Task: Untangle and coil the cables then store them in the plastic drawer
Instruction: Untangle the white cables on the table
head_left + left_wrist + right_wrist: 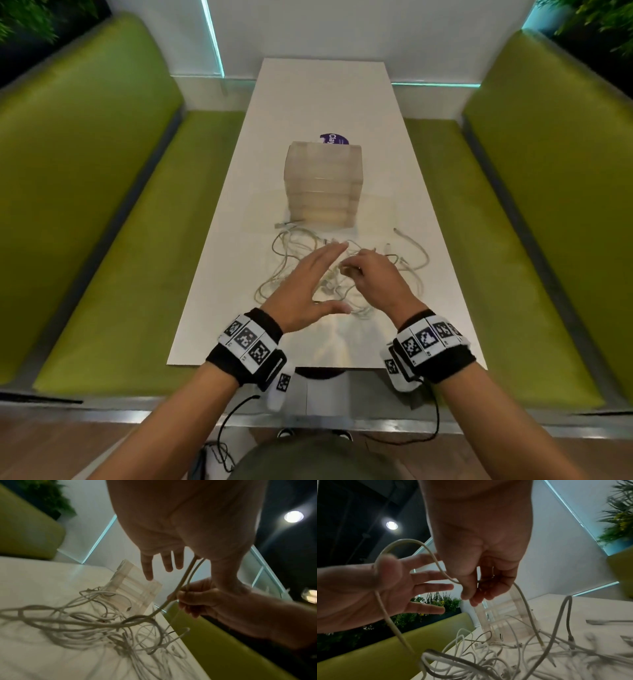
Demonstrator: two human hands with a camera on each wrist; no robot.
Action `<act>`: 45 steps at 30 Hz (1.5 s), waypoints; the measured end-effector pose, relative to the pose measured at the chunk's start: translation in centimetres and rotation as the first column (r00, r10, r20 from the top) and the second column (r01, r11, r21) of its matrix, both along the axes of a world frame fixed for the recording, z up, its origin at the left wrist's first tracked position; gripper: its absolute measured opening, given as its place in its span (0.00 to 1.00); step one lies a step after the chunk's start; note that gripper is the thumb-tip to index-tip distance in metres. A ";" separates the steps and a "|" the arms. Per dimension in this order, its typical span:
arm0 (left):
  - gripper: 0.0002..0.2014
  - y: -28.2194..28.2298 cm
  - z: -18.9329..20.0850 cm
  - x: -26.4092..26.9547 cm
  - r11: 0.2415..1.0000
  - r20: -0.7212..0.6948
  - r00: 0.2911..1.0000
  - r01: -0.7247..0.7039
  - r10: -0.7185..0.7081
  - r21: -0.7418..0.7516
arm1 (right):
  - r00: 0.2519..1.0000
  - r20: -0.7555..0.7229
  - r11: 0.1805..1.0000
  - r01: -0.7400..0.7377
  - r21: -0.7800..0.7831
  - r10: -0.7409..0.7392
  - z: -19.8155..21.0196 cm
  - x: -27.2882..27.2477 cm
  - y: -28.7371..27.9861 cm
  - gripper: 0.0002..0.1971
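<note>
A tangle of white cables (301, 260) lies on the white table (239, 308), just in front of a translucent plastic drawer unit (322, 185) with its drawers closed. My left hand (318, 277) hovers over the tangle with fingers straight and spread. One thick cable (426, 550) loops over its thumb (388, 566). My right hand (352, 269) is beside it, fingers curled, pinching that same cable (181, 582) above the pile. In the right wrist view the cable runs from my right hand (471, 595) down into the tangle (488, 662).
A purple round label reading "Clay" (334, 138) shows behind the drawer unit. Clear flat plastic pieces (376, 212) lie beside its base. Green benches (102, 240) flank both long sides of the table. A loose cable end (411, 240) curls to the right.
</note>
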State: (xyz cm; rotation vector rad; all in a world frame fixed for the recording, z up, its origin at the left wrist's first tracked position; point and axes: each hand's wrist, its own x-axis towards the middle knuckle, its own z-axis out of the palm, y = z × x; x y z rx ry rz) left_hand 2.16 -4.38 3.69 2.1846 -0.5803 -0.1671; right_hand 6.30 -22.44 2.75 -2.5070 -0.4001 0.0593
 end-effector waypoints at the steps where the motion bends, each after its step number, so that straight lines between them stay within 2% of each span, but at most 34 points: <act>1: 0.35 0.0 0.1 0.0 0.998 -0.010 1.000 0.029 -0.029 -0.063 | 1.000 -0.012 1.000 0.002 0.018 -0.002 0.3 -0.2 0.1 0.11; 3: 0.22 0.0 -0.2 0.0 0.985 -0.038 0.999 0.020 -0.027 -0.173 | 0.999 -0.040 0.998 -0.025 0.063 0.027 0.7 -0.8 0.6 0.10; 6: 0.10 0.1 0.2 0.0 0.916 -0.118 0.988 -0.139 0.102 -0.375 | 0.996 -0.056 0.994 -0.064 0.093 0.070 0.9 -1.5 1.2 0.08; 8: 0.13 0.6 1.2 -0.1 0.849 -0.172 0.974 -0.216 0.150 -0.482 | 0.997 -0.080 1.000 -0.019 0.025 0.021 -0.3 -0.7 0.6 0.09; 10: 0.16 1.5 2.4 -0.1 0.796 -0.175 0.972 -0.230 0.158 -0.560 | 0.980 -0.169 0.994 0.097 -0.047 -0.104 -1.8 0.6 -0.8 0.13; 13: 0.13 3.1 3.5 -0.3 0.745 -0.167 0.967 -0.255 0.193 -0.616 | 0.957 -0.234 0.984 0.162 -0.069 -0.173 -3.5 1.8 -2.8 0.10; 17: 0.12 5.2 2.9 -0.2 0.694 -0.248 0.916 -0.401 0.316 -0.598 | 0.955 -0.289 0.978 0.124 0.167 -0.072 -2.2 1.0 -3.4 0.08; 20: 0.13 6.1 2.4 -0.7 0.631 -0.367 0.875 -0.483 0.317 -0.606 | 0.954 -0.294 0.927 0.061 0.369 0.055 0.0 -0.8 -2.3 0.08; 21: 0.12 6.1 2.4 -1.1 0.645 -0.387 0.869 -0.491 0.309 -0.586 | 0.947 -0.305 0.894 0.045 0.446 0.105 0.7 -1.5 -1.8 0.10; 23: 0.09 6.3 1.9 -1.9 0.721 -0.404 0.874 -0.460 0.268 -0.518 | 0.939 -0.299 0.807 0.042 0.589 0.169 1.9 -2.7 -0.7 0.12; 24: 0.10 6.6 1.4 -2.3 0.769 -0.421 0.878 -0.427 0.227 -0.475 | 0.943 -0.284 0.769 0.051 0.638 0.173 2.5 -3.1 -0.3 0.13; 26: 0.33 7.5 0.3 -3.2 0.852 -0.449 0.880 -0.349 0.155 -0.391 | 0.959 -0.242 0.722 0.063 0.689 0.147 3.6 -3.6 0.0 0.14; 27: 0.44 7.8 -0.1 -3.6 0.864 -0.447 0.881 -0.338 0.152 -0.374 | 0.966 -0.222 0.715 0.063 0.696 0.131 4.0 -3.7 0.0 0.14; 28: 0.52 8.2 -0.3 -4.0 0.845 -0.441 0.882 -0.357 0.165 -0.398 | 0.972 -0.203 0.718 0.056 0.694 0.121 4.3 -3.7 -0.2 0.13; 30: 0.58 9.2 -0.4 -4.5 0.719 -0.475 0.863 -0.441 0.175 -0.537 | 0.979 -0.171 0.741 0.036 0.670 0.107 5.0 -3.8 -0.6 0.11; 33: 0.57 11.0 0.5 -5.3 0.485 -0.541 0.835 -0.516 0.101 -0.706 | 0.975 -0.183 0.744 0.029 0.668 0.126 6.3 -4.0 -1.3 0.08; 35: 0.56 12.4 1.2 -5.9 0.434 -0.535 0.829 -0.548 0.164 -0.715 | 0.963 -0.218 0.752 0.024 0.659 0.160 7.3 -3.8 -1.9 0.07; 37: 0.51 13.5 1.7 -6.1 0.492 -0.485 0.826 -0.562 0.289 -0.664 | 0.941 -0.254 0.786 -0.021 0.618 0.225 8.3 -3.5 -2.5 0.07; 38: 0.46 13.7 2.0 -6.1 0.554 -0.442 0.830 -0.557 0.341 -0.618 | 0.923 -0.280 0.804 -0.050 0.593 0.264 8.8 -3.4 -2.5 0.07; 40: 0.33 13.0 2.9 -6.0 0.724 -0.344 0.862 -0.502 0.372 -0.474 | 0.876 -0.337 0.832 -0.118 0.542 0.344 9.8 -3.5 -1.9 0.05; 42: 0.32 11.1 3.5 -6.0 0.895 -0.330 0.914 -0.338 0.237 -0.292 | 0.838 -0.359 0.841 -0.197 0.504 0.411 10.8 -3.8 -0.2 0.02; 43: 0.33 9.9 3.9 -6.0 0.949 -0.346 0.926 -0.236 0.155 -0.208 | 0.826 -0.361 0.839 -0.225 0.496 0.434 11.1 -3.9 0.9 0.03; 45: 0.31 7.5 4.3 -6.0 0.988 -0.348 0.935 -0.111 0.068 -0.106 | 0.802 -0.370 0.831 -0.259 0.493 0.469 11.3 -4.2 3.2 0.09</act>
